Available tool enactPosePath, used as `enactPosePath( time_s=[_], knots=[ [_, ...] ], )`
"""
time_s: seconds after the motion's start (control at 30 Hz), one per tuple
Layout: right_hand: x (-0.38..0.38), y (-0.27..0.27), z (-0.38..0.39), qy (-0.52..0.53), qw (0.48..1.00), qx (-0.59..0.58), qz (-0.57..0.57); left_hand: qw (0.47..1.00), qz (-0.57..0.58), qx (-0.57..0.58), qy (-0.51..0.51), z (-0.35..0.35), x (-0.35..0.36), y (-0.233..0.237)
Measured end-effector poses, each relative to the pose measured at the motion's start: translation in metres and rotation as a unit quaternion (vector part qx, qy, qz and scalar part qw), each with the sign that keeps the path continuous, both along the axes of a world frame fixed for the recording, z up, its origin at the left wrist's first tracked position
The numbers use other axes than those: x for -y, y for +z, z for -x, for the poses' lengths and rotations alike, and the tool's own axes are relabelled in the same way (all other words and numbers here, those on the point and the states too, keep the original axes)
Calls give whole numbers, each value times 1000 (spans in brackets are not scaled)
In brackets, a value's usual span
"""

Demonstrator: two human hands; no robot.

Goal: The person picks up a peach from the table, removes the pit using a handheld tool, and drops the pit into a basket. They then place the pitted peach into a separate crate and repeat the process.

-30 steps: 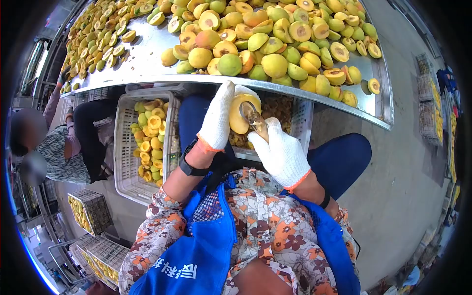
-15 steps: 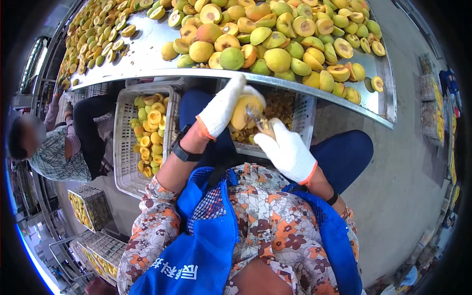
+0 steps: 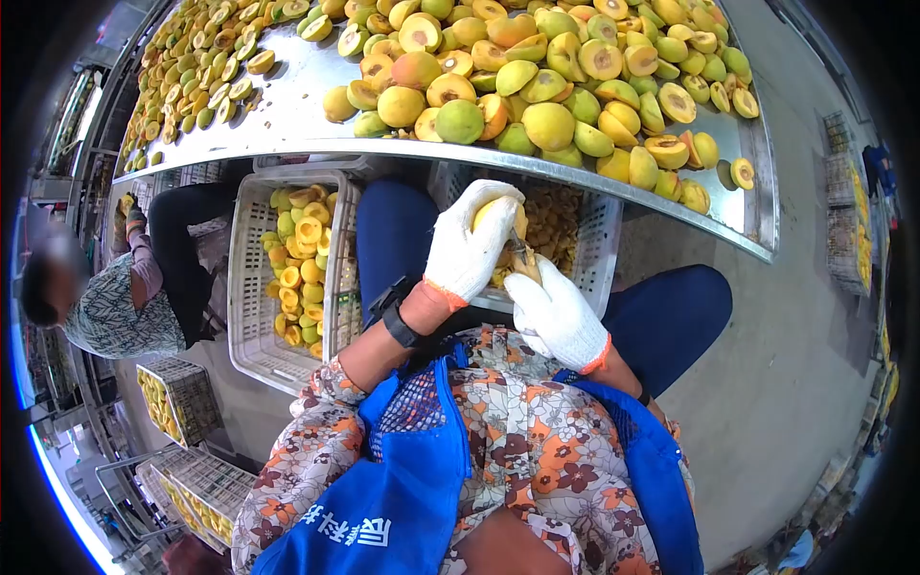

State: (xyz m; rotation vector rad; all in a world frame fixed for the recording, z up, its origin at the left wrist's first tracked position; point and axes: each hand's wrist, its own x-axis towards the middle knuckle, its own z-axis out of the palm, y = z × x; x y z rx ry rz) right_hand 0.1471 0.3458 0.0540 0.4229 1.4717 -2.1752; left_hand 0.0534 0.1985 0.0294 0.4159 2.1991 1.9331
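Note:
My left hand (image 3: 470, 247), in a white knit glove with an orange cuff, is wrapped round a yellow peach half (image 3: 491, 213). In my gloved right hand (image 3: 563, 318) is a small pitting tool (image 3: 523, 257) with a wooden-looking handle. Its metal end meets the peach at the side facing my right hand; the exact tip is hidden. Both hands are over a pale plastic crate (image 3: 602, 240) between my knees, which holds brownish-yellow pits and scraps (image 3: 556, 216). Cut peaches (image 3: 546, 125) lie heaped on the metal table (image 3: 297, 105) just beyond my hands.
To my left stands a crate (image 3: 247, 278) of hollowed peach halves (image 3: 307, 259). A co-worker (image 3: 125, 297) sits farther left, near more filled crates (image 3: 182, 393). The table's raised metal edge (image 3: 460, 151) crosses in front of me. Stacked crates (image 3: 843, 211) stand at far right.
My left hand has come down and turned, its fingers now covering much of the peach. My right hand, with the tool, has shifted slightly down and right. The view has moved slightly.

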Motion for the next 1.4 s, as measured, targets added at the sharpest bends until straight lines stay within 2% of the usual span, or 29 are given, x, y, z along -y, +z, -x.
enactPosePath(
  time_s=[0.07,0.13,0.17,0.23,0.27,0.37,0.4,0.43,0.5,0.57,0.63,0.67,0.7,0.77,0.83,0.9,1.0,1.17,1.2,1.27,1.33,1.37,1.4],
  knots=[
    [-1,-2,-2,6,1000,5,22,999,31,-22,3,7,-1,2],
    [-1,-9,-6,11,996,75,41,976,100,167,-100,16,0,13],
    [-2,-10,-5,14,996,75,40,976,99,167,-97,13,0,12],
    [-5,-12,-5,7,997,46,65,993,64,83,-54,4,-2,6],
    [-4,-13,-6,5,997,49,66,996,18,66,-50,3,0,-5],
    [-5,-16,-3,15,995,61,78,990,3,113,-82,15,-1,-24],
    [-3,-16,-4,8,994,83,70,982,16,166,-87,15,-2,-24],
    [-1,-16,-4,3,993,104,61,981,14,170,-88,12,-4,-23],
    [-2,-18,-2,11,993,107,42,992,114,61,0,3,-11,-13],
    [-4,-18,0,17,993,96,67,989,144,42,13,0,-13,-8],
    [-8,-22,0,12,989,120,90,990,133,42,6,5,-13,-9],
    [-10,-24,-1,13,981,133,141,992,71,96,-29,10,-10,-13],
    [-11,-26,-2,13,971,145,191,992,72,99,-30,8,-8,-16],
    [-11,-19,1,17,973,141,180,996,4,84,-38,7,-5,-21],
    [-11,-18,1,22,976,137,168,999,-9,41,-25,5,-3,-26],
    [-12,-20,1,51,969,141,196,992,-70,60,-92,13,1,-31],
    [-14,-21,2,35,947,182,262,989,-86,47,-114,13,5,-36],
    [-16,-22,1,55,947,168,269,991,-116,40,-58,3,0,-47],
    [-15,-23,3,48,945,172,275,986,-128,103,-25,0,-4,-45],
    [-8,-13,5,45,954,164,246,988,-124,86,22,-5,-9,-39],
    [-7,-11,3,35,965,150,213,991,-113,63,30,-2,-8,-34],
    [-9,-12,3,36,965,148,213,992,-108,61,1,2,-5,-33],
    [-11,-13,3,54,955,149,252,993,-104,59,-26,3,-3,-33]
  ],
)
